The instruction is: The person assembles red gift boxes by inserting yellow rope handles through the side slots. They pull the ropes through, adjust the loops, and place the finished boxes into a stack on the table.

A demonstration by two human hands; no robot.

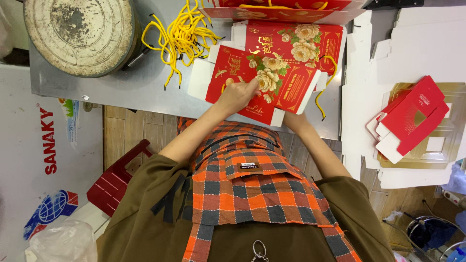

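While the left hand (237, 94) grips the red box (264, 77) from above, the right hand's grasp underneath is hidden.

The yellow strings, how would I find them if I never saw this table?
Start at the grey table and find the big round worn drum top at its far left corner. Just right of it lies the heap of yellow strings, beside the red flowered box under the left hand. It is the only loose tangle there.

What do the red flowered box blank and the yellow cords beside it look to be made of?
The red box blank looks like printed cardboard: white unprinted flaps, sharp creases, glossy gold flowers. The yellow cords seem to be braided or twisted textile, limp and looping, with dark tips; the fibre is unclear.
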